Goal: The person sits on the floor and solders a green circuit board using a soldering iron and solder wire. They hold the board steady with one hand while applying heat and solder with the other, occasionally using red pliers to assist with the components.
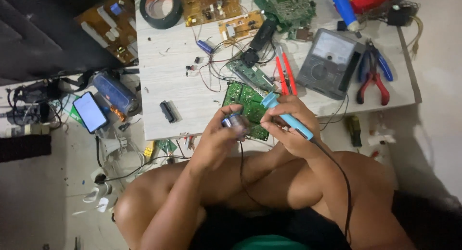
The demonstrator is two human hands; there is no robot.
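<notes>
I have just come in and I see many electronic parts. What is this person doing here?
A person sits cross-legged on the floor at a low white table. The right hand holds a blue soldering iron, its tip pointing toward a small round metallic part gripped in the left hand. Just beyond the hands lies a green circuit board. An analog multimeter, pliers, a roll of black tape and more boards lie on the table.

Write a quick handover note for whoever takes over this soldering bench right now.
Left hand: holds a small round metal part over the table edge.
Right hand: grips the blue soldering iron, tip hidden at the part.
Green circuit board lies just beyond both hands; grey multimeter, red cutters and pliers behind.
Done: cannot tell if any joint is made.
Left: likely finishing it.
</notes>
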